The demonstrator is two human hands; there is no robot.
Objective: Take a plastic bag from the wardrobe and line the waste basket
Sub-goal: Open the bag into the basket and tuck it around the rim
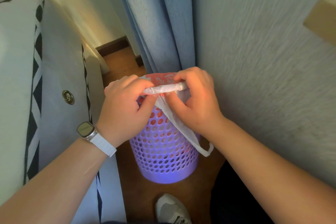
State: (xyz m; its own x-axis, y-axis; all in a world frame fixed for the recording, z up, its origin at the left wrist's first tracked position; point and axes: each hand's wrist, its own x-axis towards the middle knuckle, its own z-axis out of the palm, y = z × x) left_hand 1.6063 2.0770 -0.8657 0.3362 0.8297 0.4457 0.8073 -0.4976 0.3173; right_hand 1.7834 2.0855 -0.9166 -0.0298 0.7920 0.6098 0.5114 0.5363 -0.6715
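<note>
A purple perforated waste basket [163, 156] stands on the wooden floor between a bed and a wall. A white plastic bag with red print [164, 82] sits inside it; red shows through the holes. Its top edge is rolled over the basket's near rim. My left hand [125, 107] grips the rolled edge at the left. My right hand [196, 102] grips it at the right. One white bag handle [204, 148] hangs loose outside the basket on the right.
A bed with a grey, black-and-white patterned mattress [36, 78] is close on the left. A blue curtain [154, 23] hangs behind the basket, and a textured wall [263, 78] is on the right. My grey shoe [172, 209] is on the floor just below the basket.
</note>
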